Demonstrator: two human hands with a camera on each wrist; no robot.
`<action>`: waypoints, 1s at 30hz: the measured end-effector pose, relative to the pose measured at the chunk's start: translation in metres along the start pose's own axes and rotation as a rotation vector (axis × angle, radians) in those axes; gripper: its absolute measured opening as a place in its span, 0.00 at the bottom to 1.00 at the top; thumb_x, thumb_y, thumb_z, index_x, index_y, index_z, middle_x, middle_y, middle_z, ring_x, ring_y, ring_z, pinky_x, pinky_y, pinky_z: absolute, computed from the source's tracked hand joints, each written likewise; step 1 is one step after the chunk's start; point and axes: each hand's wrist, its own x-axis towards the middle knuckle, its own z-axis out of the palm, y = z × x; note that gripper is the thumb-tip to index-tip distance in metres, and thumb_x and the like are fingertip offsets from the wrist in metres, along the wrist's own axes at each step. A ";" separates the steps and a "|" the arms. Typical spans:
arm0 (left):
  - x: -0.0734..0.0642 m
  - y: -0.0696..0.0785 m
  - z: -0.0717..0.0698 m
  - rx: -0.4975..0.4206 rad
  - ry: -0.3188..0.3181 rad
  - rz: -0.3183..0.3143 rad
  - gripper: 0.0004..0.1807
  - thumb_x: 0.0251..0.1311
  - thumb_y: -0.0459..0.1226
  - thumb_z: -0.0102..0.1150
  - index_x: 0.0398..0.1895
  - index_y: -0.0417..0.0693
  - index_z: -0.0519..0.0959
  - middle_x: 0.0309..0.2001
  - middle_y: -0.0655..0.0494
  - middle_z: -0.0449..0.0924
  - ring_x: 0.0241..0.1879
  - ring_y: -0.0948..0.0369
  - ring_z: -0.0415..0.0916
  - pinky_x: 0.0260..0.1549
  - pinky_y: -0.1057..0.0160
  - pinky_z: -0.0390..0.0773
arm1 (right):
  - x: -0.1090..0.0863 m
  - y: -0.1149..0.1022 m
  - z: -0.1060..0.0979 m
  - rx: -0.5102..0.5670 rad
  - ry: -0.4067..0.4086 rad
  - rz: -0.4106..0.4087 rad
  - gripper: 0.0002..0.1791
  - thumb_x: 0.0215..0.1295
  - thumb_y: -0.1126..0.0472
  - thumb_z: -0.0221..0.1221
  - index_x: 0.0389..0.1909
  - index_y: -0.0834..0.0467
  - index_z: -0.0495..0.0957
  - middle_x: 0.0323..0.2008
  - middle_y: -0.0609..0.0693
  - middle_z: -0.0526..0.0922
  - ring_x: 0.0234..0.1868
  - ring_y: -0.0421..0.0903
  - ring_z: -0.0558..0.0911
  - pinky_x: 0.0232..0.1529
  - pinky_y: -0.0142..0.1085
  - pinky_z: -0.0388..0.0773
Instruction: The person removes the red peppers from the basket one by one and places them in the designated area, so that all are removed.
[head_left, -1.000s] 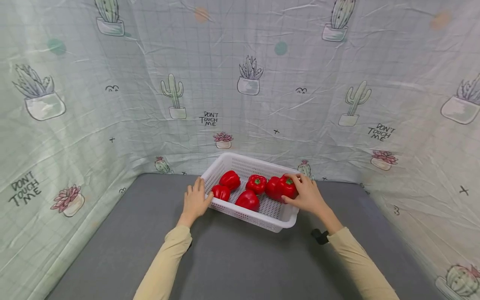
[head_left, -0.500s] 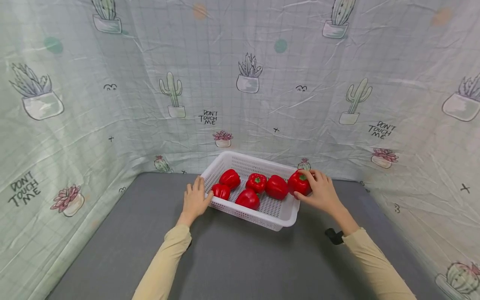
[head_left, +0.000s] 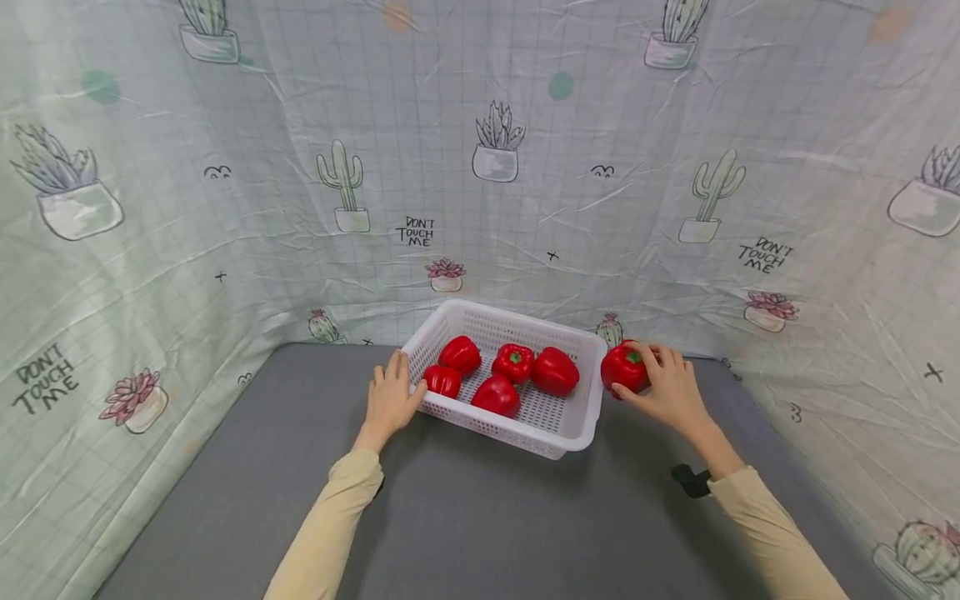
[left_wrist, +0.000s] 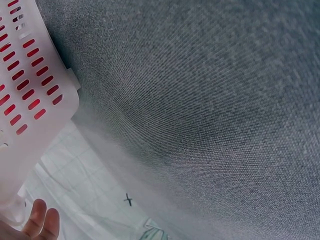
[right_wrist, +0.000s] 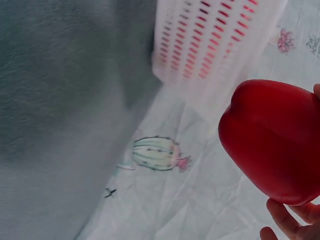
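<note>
A red bell pepper [head_left: 624,368] with a green stem is held by my right hand [head_left: 670,390], just outside the basket's right end and above table height. Fingers and thumb grip the pepper from both sides; its smooth red side fills the right part of the right wrist view. My left hand [head_left: 392,400] rests against the left end of the white plastic basket [head_left: 495,430], its fingers fairly straight along the rim. Two of its fingertips [left_wrist: 49,223] show beyond the basket in the left wrist view. Inside the basket lie several red bell peppers [head_left: 555,372].
The slotted basket sits at a slant on the grey tabletop [head_left: 465,517], near its back edge. Behind and at both sides hangs a pale sheet [head_left: 555,217] printed with cacti. A black strap [head_left: 692,481] is at the right wrist.
My right hand has carried the bell pepper rightward out of the basket, over its right rim. The left hand and the basket have stayed in place.
</note>
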 end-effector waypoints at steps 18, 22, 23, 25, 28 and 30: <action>-0.001 0.000 0.000 -0.026 -0.040 -0.026 0.35 0.58 0.48 0.43 0.64 0.33 0.56 0.65 0.38 0.54 0.49 0.42 0.59 0.43 0.44 0.66 | -0.016 0.039 0.032 -0.083 0.020 0.140 0.35 0.45 0.48 0.63 0.53 0.57 0.64 0.43 0.67 0.67 0.42 0.64 0.64 0.36 0.57 0.55; 0.000 0.000 0.001 -0.030 -0.031 -0.015 0.35 0.58 0.48 0.43 0.63 0.32 0.56 0.65 0.37 0.54 0.49 0.41 0.59 0.42 0.43 0.67 | -0.016 0.046 0.038 -0.094 0.022 0.173 0.35 0.46 0.48 0.63 0.53 0.59 0.63 0.44 0.69 0.67 0.42 0.65 0.64 0.36 0.58 0.55; 0.000 0.000 0.001 -0.028 -0.031 -0.015 0.35 0.58 0.48 0.42 0.63 0.32 0.56 0.65 0.37 0.54 0.49 0.41 0.59 0.42 0.43 0.67 | -0.016 0.048 0.039 -0.094 0.019 0.182 0.35 0.46 0.48 0.62 0.53 0.59 0.63 0.44 0.69 0.67 0.42 0.65 0.64 0.36 0.58 0.55; 0.000 -0.001 0.001 -0.027 -0.030 -0.013 0.35 0.58 0.48 0.42 0.63 0.32 0.56 0.65 0.37 0.54 0.49 0.41 0.59 0.42 0.43 0.67 | -0.016 0.052 0.042 -0.095 0.012 0.203 0.35 0.46 0.48 0.62 0.53 0.60 0.63 0.44 0.69 0.67 0.42 0.66 0.63 0.36 0.59 0.54; 0.001 -0.001 0.001 -0.025 -0.034 -0.014 0.35 0.58 0.48 0.42 0.63 0.32 0.56 0.65 0.37 0.54 0.50 0.41 0.59 0.43 0.43 0.66 | -0.014 0.057 0.047 -0.088 -0.007 0.240 0.36 0.47 0.47 0.62 0.54 0.60 0.62 0.44 0.70 0.66 0.43 0.67 0.63 0.37 0.60 0.54; 0.000 -0.001 0.001 -0.024 -0.035 -0.019 0.35 0.58 0.48 0.43 0.63 0.32 0.56 0.65 0.37 0.54 0.50 0.41 0.59 0.43 0.43 0.66 | -0.013 0.059 0.049 -0.088 -0.020 0.256 0.36 0.47 0.47 0.61 0.54 0.61 0.62 0.44 0.71 0.65 0.43 0.67 0.62 0.37 0.61 0.53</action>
